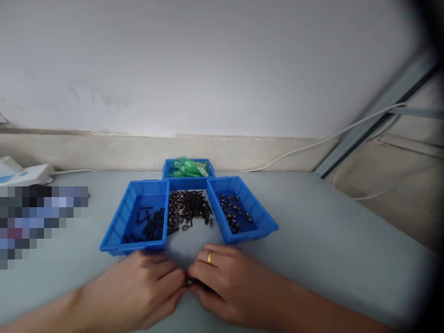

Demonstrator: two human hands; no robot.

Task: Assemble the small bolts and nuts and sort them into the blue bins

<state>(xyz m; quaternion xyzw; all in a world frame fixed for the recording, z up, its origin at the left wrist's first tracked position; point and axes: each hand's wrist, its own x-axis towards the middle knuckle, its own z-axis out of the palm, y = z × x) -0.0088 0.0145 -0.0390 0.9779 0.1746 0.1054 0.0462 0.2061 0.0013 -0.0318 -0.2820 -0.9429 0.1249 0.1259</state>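
My left hand (149, 286) and my right hand (229, 277), which wears a gold ring, meet fingertip to fingertip in front of the boxes. Both are closed in a pinch on a small metal screw (188, 281), mostly covered by the fingers. Beyond them lies a loose pile of mixed dark and shiny screws (189, 206) on the table. The left blue box (120, 215) contains long black screws (152, 224). Shorter, shinier bolt-like pieces (237, 210) lie scattered in the right blue box (256, 208).
A third blue box (189, 181) at the back holds crumpled green plastic bags (189, 167). White devices (31, 175) with a cable stand at the far left, near a blurred-out patch. Another white cable (298, 149) runs along the wall past a metal frame (367, 115) on the right.
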